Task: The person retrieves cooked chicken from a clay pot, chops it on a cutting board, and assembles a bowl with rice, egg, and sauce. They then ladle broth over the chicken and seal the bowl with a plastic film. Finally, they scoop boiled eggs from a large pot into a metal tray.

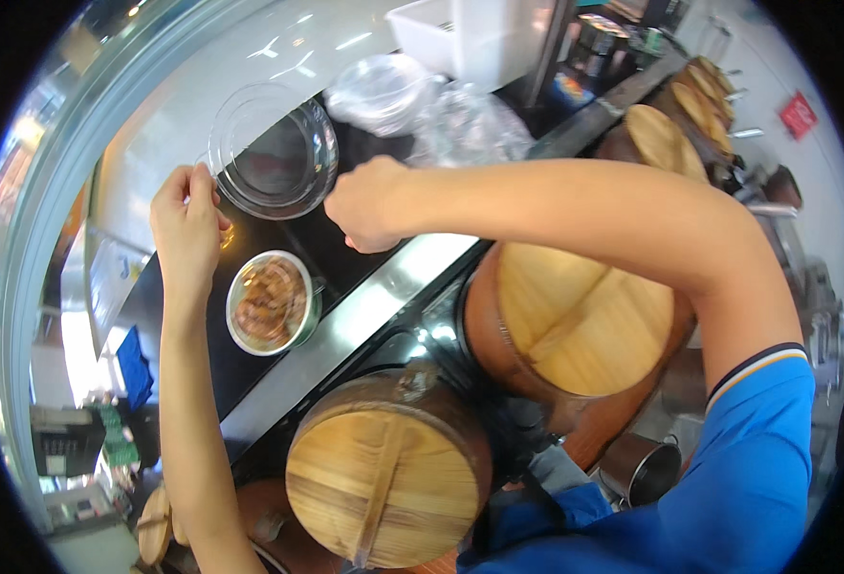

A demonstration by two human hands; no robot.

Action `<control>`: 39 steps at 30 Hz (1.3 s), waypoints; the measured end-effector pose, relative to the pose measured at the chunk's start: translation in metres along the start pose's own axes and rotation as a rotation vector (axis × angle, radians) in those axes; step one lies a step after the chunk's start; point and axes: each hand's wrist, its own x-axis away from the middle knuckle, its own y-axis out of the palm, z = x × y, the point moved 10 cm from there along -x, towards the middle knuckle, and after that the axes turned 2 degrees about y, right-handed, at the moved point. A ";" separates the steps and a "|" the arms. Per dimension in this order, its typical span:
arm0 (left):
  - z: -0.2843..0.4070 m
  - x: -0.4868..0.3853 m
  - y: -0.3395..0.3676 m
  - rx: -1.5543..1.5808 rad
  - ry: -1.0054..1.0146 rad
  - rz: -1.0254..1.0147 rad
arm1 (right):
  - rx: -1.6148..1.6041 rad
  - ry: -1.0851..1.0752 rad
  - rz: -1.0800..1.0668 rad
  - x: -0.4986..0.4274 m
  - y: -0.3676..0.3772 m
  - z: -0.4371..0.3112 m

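Note:
A clear round plastic lid [275,208] is held above the black counter, tilted, between my two hands. My left hand [189,212] pinches its left rim with thumb and fingers. At the opposite rim, my right hand [371,204] is closed on the edge, its fingertips hidden from me. Just below the lid, a paper bowl [310,326] with a white rim and green side stands on the counter. Browned food pieces [271,300], which look like sliced meat, fill it. No lid covers the bowl.
Stacked clear plastic lids [379,90] and a crumpled plastic bag [468,129] lie beyond my right hand. A metal strip [364,294] edges the counter. Nearer me stand large barrels with wooden lids [386,488] [587,323]. A glass guard [171,136] rises behind the counter.

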 end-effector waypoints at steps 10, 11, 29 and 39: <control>-0.186 0.051 0.244 0.861 -1.016 -0.113 | -0.474 0.477 0.550 0.362 -0.127 0.090; -0.191 0.051 0.246 0.871 -1.000 -0.168 | -0.555 0.580 0.604 0.404 -0.110 0.090; 0.258 0.248 0.255 -0.574 0.466 -0.804 | -1.538 1.226 0.633 0.460 0.461 -0.084; 0.260 0.235 0.267 -0.655 0.653 -0.746 | -1.205 1.072 0.727 0.465 0.427 -0.077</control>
